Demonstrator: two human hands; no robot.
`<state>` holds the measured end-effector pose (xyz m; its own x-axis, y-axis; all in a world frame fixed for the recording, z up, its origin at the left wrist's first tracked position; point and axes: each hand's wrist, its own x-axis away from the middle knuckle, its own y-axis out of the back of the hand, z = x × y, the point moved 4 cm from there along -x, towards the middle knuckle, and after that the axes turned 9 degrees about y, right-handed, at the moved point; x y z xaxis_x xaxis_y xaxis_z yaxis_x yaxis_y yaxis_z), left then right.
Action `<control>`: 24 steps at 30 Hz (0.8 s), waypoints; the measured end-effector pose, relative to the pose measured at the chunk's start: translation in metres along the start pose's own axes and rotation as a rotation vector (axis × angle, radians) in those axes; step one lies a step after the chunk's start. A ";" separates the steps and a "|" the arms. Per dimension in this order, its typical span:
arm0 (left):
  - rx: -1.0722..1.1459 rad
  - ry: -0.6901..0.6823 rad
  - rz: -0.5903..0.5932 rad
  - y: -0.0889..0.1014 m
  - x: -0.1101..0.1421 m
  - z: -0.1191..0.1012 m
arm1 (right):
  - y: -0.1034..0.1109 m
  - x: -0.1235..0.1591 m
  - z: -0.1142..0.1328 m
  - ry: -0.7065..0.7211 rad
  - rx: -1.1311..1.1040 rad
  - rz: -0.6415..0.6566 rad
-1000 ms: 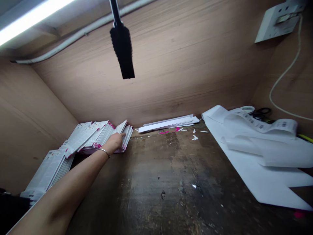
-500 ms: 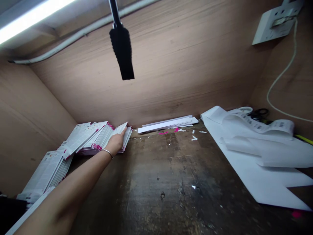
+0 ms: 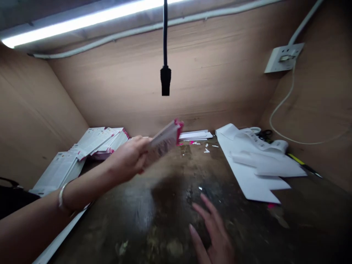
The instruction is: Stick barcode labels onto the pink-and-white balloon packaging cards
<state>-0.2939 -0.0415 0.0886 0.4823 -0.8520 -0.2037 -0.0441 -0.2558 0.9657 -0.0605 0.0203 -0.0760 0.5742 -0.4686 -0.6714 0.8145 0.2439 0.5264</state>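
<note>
My left hand [image 3: 132,156] grips a small bundle of folded printed leaflets [image 3: 164,143] with pink edges, tilted up above the dark table [image 3: 170,205]. Motion blurs the print on it. Low in the view, my right hand [image 3: 213,234] hovers over the table with its fingers spread and nothing in them. At the back left lie stacks of similar pink-edged leaflets [image 3: 92,141], partly behind my left forearm. A further fanned stack [image 3: 57,168] leans closer on the left side.
White paper strips [image 3: 195,135] lie along the back wall, with small white and pink scraps in front. Large white sheets and a curled label strip [image 3: 264,141] cover the right side, near a yellow-black cutter [image 3: 305,165]. A black cable connector [image 3: 165,80] hangs overhead.
My left hand has lifted a bundle off the back left stack and brought it toward the middle. My right hand has come into view from below. The camera view has shifted.
</note>
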 end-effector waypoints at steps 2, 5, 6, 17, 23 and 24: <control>0.220 -0.169 0.210 -0.015 0.040 -0.027 | 0.021 -0.009 0.015 0.145 0.145 -0.081; 0.294 -0.252 0.466 -0.043 0.078 -0.047 | 0.054 -0.043 0.045 0.387 0.329 -0.041; 0.267 -0.262 0.508 -0.050 0.083 -0.050 | 0.059 -0.059 0.053 0.443 0.364 0.072; 0.811 0.058 -0.058 -0.044 0.108 -0.001 | 0.029 -0.103 0.061 0.195 0.095 1.044; 1.446 0.191 0.122 -0.111 0.147 -0.007 | 0.023 -0.038 0.027 -0.176 -0.835 0.528; 1.464 0.211 0.188 -0.119 0.151 -0.015 | 0.015 -0.026 0.024 -0.197 -0.873 0.527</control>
<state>-0.2029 -0.1329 -0.0547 0.4787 -0.8764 0.0524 -0.8740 -0.4814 -0.0660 -0.0647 0.0160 -0.0385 0.9153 -0.2353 -0.3271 0.2857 0.9514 0.1151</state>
